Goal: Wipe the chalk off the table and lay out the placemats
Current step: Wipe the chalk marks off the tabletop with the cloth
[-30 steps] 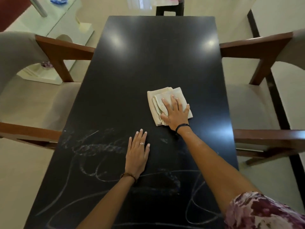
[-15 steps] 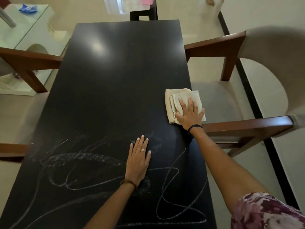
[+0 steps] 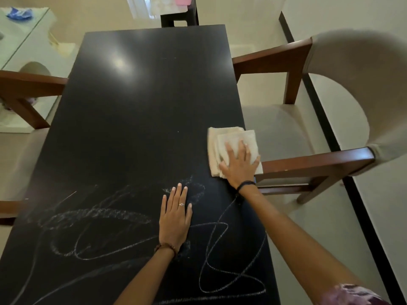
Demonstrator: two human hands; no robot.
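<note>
Right hand (image 3: 239, 164) presses flat, fingers spread, on the folded beige cloth (image 3: 231, 142) at the bench's (image 3: 136, 111) right edge, one corner overhanging. Left hand (image 3: 175, 216) lies flat, fingers together, amid chalk scribbles (image 3: 220, 256) whose lowest loops are cut off by the frame.

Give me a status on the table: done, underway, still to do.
Done: the far half of the table looks chalk-free. Underway: the right hand presses the folded cloth flat at the right edge; the left hand rests flat. Left: chalk scribbles cover the near half; no placemats in view.
</note>
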